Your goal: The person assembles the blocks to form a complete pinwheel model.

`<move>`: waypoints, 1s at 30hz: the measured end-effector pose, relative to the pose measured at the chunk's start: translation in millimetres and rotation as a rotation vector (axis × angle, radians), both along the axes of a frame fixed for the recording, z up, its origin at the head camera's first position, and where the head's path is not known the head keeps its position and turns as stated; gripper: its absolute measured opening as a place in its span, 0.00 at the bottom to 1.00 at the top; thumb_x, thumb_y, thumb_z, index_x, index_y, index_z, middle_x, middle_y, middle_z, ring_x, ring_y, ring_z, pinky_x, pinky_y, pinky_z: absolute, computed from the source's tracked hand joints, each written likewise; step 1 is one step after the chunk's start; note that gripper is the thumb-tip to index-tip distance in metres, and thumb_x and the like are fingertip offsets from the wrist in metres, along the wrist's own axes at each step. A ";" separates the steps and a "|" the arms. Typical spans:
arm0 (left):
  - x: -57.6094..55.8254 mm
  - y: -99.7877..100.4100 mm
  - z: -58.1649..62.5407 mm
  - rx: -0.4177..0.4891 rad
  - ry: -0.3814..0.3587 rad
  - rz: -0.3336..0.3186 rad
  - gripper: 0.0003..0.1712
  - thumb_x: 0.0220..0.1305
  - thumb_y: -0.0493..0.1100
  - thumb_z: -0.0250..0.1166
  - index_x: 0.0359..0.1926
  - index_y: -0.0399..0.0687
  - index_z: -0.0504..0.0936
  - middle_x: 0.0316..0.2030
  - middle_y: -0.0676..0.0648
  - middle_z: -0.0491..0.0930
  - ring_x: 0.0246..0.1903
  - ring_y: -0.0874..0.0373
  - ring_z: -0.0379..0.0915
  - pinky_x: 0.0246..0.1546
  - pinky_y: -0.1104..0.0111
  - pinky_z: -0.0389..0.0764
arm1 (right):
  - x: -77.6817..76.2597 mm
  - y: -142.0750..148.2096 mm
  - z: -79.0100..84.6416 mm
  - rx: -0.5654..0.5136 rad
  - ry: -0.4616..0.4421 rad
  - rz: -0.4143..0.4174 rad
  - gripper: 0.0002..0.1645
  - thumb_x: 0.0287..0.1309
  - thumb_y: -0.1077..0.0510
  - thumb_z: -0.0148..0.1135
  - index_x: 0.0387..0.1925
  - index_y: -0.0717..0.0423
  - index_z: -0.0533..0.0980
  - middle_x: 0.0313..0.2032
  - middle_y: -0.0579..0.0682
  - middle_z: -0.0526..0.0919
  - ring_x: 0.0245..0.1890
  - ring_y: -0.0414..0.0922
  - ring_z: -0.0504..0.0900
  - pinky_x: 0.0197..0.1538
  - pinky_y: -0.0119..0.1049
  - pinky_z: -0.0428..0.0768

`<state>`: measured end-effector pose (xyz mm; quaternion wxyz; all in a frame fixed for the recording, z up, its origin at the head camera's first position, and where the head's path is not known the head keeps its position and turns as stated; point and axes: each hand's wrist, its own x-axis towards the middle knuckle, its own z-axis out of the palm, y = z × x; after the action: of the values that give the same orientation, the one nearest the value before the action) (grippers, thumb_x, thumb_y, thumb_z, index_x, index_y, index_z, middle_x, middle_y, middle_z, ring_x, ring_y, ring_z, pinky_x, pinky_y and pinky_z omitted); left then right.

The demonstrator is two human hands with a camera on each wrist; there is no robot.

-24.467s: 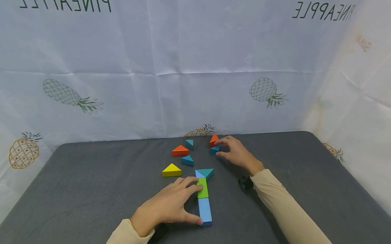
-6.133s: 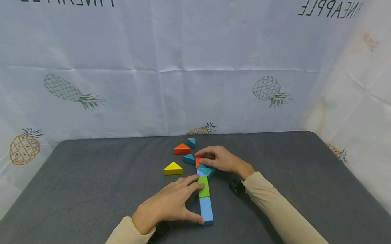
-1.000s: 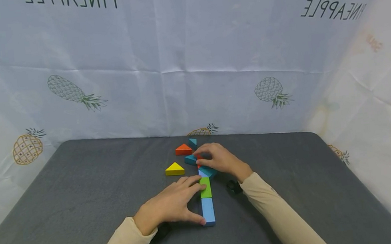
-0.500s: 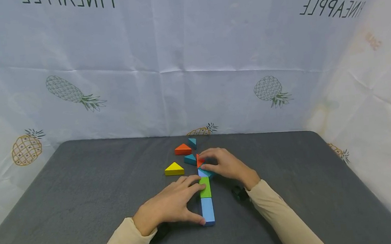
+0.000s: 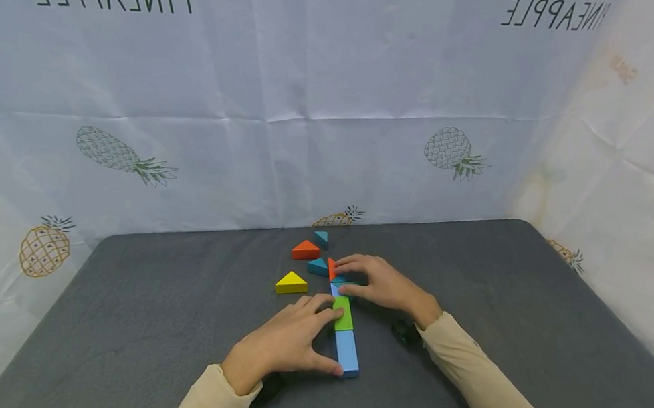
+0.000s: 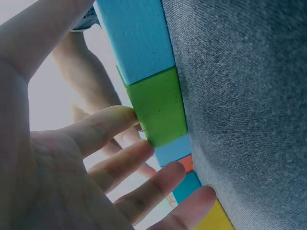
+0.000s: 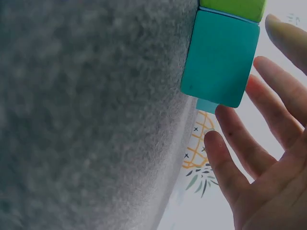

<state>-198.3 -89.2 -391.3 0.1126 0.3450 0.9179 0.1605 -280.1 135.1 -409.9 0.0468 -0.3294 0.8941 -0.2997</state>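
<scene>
In the head view, a light-blue rectangular block (image 5: 347,356) and a green block (image 5: 347,323) lie end to end in a row pointing away from me. My left hand (image 5: 279,343) rests along the row's left side, thumb at the light-blue block, fingertips on the green one. Beyond the green block sit a pale-blue triangle (image 5: 335,290) and a teal triangle (image 7: 220,60), largely hidden by my right hand (image 5: 386,283). That hand's loosely extended fingers touch around these pieces and a red-orange triangle (image 5: 331,269), with a blue triangle (image 5: 340,280) showing between.
Left of the row lie a yellow triangle (image 5: 290,285), another blue triangle (image 5: 317,268) and another red-orange triangle (image 5: 306,251). A small teal triangle (image 5: 321,239) lies near the back edge of the dark grey table (image 5: 163,303). A pineapple-print cloth (image 5: 349,80) hangs behind.
Since the oldest frame, a red-orange and a blue triangle have come from the back right to the row's far end. Lately my right hand has slid slightly toward me; my left stays put.
</scene>
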 end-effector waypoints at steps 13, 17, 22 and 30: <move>-4.9 -5.5 1.9 0.035 -0.035 0.015 0.45 0.58 0.67 0.68 0.71 0.55 0.69 0.71 0.50 0.65 0.70 0.47 0.60 0.67 0.46 0.67 | 6.9 0.3 -2.0 0.002 -0.011 -0.004 0.21 0.64 0.52 0.65 0.57 0.53 0.81 0.64 0.53 0.76 0.66 0.53 0.74 0.65 0.53 0.74; -7.7 -8.2 2.3 0.044 0.037 0.034 0.39 0.61 0.62 0.68 0.69 0.51 0.72 0.68 0.49 0.70 0.67 0.48 0.65 0.65 0.48 0.70 | 6.9 0.2 -3.2 0.004 -0.020 -0.006 0.21 0.65 0.52 0.65 0.57 0.52 0.80 0.65 0.54 0.76 0.66 0.54 0.73 0.64 0.53 0.74; -12.7 -12.0 2.6 0.093 0.148 0.046 0.32 0.63 0.55 0.69 0.64 0.47 0.77 0.60 0.46 0.77 0.59 0.50 0.74 0.59 0.52 0.76 | 7.0 0.1 -3.4 0.004 -0.029 -0.018 0.21 0.65 0.52 0.64 0.57 0.53 0.80 0.65 0.55 0.75 0.67 0.56 0.72 0.64 0.54 0.75; -18.2 -17.3 -2.2 0.137 0.272 0.106 0.30 0.64 0.55 0.68 0.62 0.46 0.78 0.59 0.45 0.78 0.57 0.49 0.75 0.55 0.50 0.77 | 8.1 -0.6 -2.6 -0.001 -0.032 -0.024 0.22 0.64 0.50 0.65 0.57 0.52 0.81 0.65 0.55 0.75 0.67 0.56 0.72 0.64 0.54 0.74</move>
<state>-216.5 -106.5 -393.5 -0.0451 0.3215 0.9285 0.1805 -271.9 134.4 -412.6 0.0572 -0.3137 0.8970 -0.3060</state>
